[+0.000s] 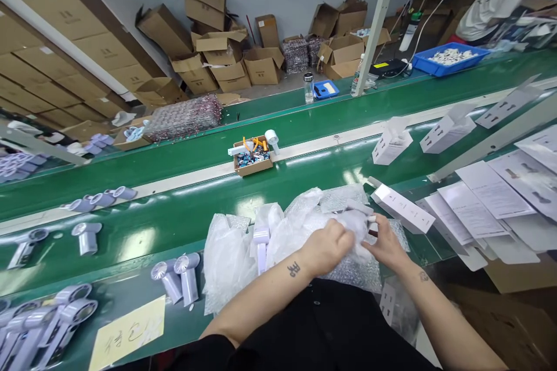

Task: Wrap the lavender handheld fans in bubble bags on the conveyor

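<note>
My left hand [329,247] is closed on a translucent bubble wrap bag [354,225] in front of my body. Beside it, my right hand [386,243] has its thumb and fingers around the open end of a white carton [372,220], against the bag. Most of this carton is hidden by the bag and hands. More bubble wrap bags [228,261] lie in a heap to the left. Among them stands a lilac handheld fan [261,237], partly covered by a bag. A closed-looking white box [402,208] lies just beyond my right hand.
Lilac handheld fans [187,278] lie on the left, near a yellow handwritten paper [128,333]. Flat white cartons [487,197] are stacked on the right. White boxes [391,142] stand on the green belt [313,168]. A small cardboard box [255,168] holds colourful parts.
</note>
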The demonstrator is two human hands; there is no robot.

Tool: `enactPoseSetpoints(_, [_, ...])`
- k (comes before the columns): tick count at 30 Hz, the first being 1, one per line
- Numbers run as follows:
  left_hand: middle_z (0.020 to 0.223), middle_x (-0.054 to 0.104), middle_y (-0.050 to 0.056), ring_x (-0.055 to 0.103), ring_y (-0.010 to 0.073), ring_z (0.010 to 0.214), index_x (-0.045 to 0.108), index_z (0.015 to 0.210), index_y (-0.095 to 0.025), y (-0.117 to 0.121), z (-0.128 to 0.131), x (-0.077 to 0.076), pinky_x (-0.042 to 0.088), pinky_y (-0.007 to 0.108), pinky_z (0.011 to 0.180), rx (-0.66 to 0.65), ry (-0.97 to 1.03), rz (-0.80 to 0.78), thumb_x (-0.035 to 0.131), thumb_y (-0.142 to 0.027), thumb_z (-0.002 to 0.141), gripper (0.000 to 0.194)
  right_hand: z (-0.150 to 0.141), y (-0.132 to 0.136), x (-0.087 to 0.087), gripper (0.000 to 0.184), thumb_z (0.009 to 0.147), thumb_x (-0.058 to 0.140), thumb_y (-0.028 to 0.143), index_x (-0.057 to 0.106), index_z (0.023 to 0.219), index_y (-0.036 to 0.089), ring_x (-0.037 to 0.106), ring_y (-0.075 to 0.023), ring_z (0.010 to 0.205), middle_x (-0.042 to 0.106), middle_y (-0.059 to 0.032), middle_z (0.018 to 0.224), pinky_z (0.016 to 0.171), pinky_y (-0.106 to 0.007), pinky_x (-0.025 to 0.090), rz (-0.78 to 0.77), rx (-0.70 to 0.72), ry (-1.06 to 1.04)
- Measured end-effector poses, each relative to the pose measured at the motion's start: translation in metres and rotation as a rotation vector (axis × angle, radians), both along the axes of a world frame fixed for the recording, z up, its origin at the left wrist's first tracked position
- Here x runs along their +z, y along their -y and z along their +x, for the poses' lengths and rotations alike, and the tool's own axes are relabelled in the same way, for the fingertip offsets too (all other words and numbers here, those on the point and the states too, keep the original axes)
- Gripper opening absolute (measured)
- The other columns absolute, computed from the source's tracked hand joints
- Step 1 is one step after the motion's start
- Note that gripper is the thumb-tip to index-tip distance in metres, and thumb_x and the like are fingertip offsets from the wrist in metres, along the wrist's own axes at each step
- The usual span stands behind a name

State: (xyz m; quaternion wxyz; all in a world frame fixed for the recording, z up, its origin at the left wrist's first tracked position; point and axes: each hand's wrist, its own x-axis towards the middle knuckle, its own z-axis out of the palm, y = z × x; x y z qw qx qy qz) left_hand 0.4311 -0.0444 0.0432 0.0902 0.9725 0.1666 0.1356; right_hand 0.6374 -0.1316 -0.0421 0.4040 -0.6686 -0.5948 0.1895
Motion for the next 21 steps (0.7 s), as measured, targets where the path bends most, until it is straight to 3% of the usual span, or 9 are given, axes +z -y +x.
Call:
enactPoseSetpoints(3, [0.091, 0.053, 0.008, 0.050, 0.0213, 0.090, 0.051, 0.104, -0.017, -0.008, 0.024, 0.012, 0.045, 0.025, 0.059, -0.184, -0.156, 0.051, 0.042, -0.017, 0.089, 0.017, 0.000, 0.001, 0.003, 0.052, 0.073, 0.062, 0.028, 0.034, 0.117, 0.026, 0.047, -0.0271, 0.113, 0.040, -0.0110, 0.121, 0.077, -0.042, 0.055, 0.032, 0.104, 0.011])
enactPoseSetpoints(6, [0.098, 0.054, 0.010, 0.050, 0.0224, 0.093, 0.051, 0.106, -0.014, -0.025, 0.053, 0.018, 0.047, 0.029, 0.068, -0.099, -0.220, -0.008, 0.049, -0.026, 0.088, 0.021, 0.005, 0.004, 0.003, 0.061, 0.074, 0.065, 0.032, 0.030, 0.123, 0.026, 0.048, -0.0275, 0.112, 0.038, -0.0118, 0.124, 0.079, -0.041, 0.055, -0.038, 0.097, -0.001])
enactPoseSetpoints(8, [0.100, 0.053, 0.012, 0.050, 0.0239, 0.095, 0.051, 0.109, -0.013, -0.028, 0.064, 0.020, 0.046, 0.033, 0.074, -0.110, -0.200, 0.025, 0.049, -0.026, 0.088, 0.025, 0.013, 0.009, -0.004, 0.065, 0.073, 0.066, 0.034, 0.028, 0.125, 0.026, 0.051, -0.0283, 0.109, 0.041, -0.0117, 0.123, 0.080, -0.044, 0.053, -0.061, 0.063, -0.009])
enactPoseSetpoints(11, [0.097, 0.053, 0.011, 0.051, 0.0226, 0.092, 0.051, 0.111, -0.011, -0.017, 0.065, 0.022, 0.044, 0.033, 0.076, -0.205, -0.085, 0.107, 0.043, -0.016, 0.088, 0.025, 0.030, 0.017, -0.022, 0.066, 0.072, 0.065, 0.033, 0.026, 0.124, 0.026, 0.056, -0.0281, 0.100, 0.048, -0.0102, 0.115, 0.082, -0.049, 0.050, -0.014, 0.053, -0.001])
enactPoseSetpoints(15, [0.090, 0.056, 0.011, 0.054, 0.0223, 0.087, 0.055, 0.105, -0.009, 0.001, 0.071, 0.019, 0.043, 0.034, 0.074, -0.153, -0.028, 0.123, 0.043, -0.014, 0.086, 0.023, 0.043, 0.021, -0.035, 0.071, 0.069, 0.067, 0.032, 0.026, 0.126, 0.024, 0.059, -0.0283, 0.094, 0.051, -0.0107, 0.110, 0.078, -0.048, 0.051, -0.017, 0.025, 0.026])
enactPoseSetpoints(18, [0.082, 0.061, 0.013, 0.058, 0.0238, 0.080, 0.061, 0.093, -0.009, 0.002, 0.090, 0.013, 0.043, 0.035, 0.068, -0.184, -0.223, 0.075, 0.049, -0.016, 0.084, 0.017, 0.040, 0.019, -0.028, 0.067, 0.068, 0.067, 0.031, 0.029, 0.123, 0.023, 0.059, -0.0282, 0.097, 0.050, -0.0125, 0.114, 0.075, -0.043, 0.053, -0.006, 0.103, 0.018])
enactPoseSetpoints(21, [0.074, 0.064, 0.010, 0.060, 0.0242, 0.074, 0.065, 0.075, -0.013, -0.001, 0.106, 0.009, 0.043, 0.035, 0.065, -0.239, -0.455, -0.082, 0.063, -0.019, 0.075, 0.007, 0.033, 0.018, -0.019, 0.060, 0.071, 0.065, 0.030, 0.031, 0.120, 0.024, 0.059, -0.0264, 0.099, 0.049, -0.0124, 0.117, 0.072, -0.040, 0.055, -0.007, 0.106, -0.031])
